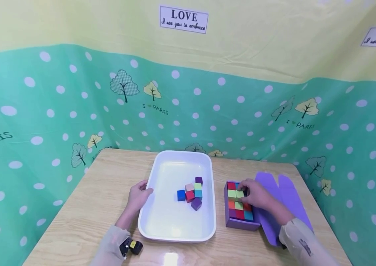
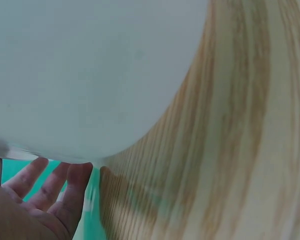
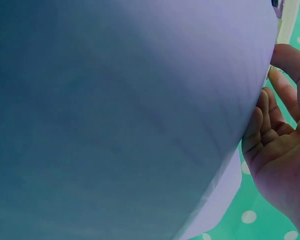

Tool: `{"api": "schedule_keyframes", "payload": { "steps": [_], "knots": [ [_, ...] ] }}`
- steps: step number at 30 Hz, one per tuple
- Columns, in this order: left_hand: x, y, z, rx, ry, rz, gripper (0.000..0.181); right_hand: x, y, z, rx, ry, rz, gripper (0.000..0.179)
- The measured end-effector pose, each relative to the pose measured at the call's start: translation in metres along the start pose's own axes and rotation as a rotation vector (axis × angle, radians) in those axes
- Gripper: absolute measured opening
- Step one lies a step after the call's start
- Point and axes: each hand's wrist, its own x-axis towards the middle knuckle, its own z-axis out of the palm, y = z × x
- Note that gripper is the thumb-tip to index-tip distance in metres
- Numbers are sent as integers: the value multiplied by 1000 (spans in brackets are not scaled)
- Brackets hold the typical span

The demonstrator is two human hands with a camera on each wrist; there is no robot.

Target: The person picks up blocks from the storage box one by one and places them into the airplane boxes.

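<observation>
A white tray (image 1: 176, 225) lies on the table with several coloured cubes in its right half, among them a blue cube (image 1: 181, 195) and a red cube (image 1: 189, 196). My left hand (image 1: 138, 197) grips its left rim, thumb on top and fingers against the outer wall, as the left wrist view also shows. To the right, a purple box (image 1: 241, 224) is packed with rows of cubes. Over it, my right hand (image 1: 255, 194) pinches a light green cube (image 1: 239, 194) between thumb and forefinger. In the right wrist view the box's purple card (image 3: 140, 125) hides the cubes.
The box's purple lid flap (image 1: 295, 201) lies spread open to its right, under my right forearm. A black strap device (image 1: 131, 245) sits at my left wrist. Behind the wooden table (image 1: 85, 218) hangs a green and yellow curtain (image 1: 188, 111).
</observation>
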Motion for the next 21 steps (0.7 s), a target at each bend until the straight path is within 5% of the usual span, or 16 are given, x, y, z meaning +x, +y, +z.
{"api": "schedule_keyframes", "payload": {
  "steps": [12, 21],
  "knots": [
    [1, 1, -2, -8, 2, 7, 49, -6, -13, -20, 99, 37, 42, 19],
    [-2, -1, -1, -29, -15, -2, 49, -20, -66, -57, 151, 325, 43, 9]
  ]
}}
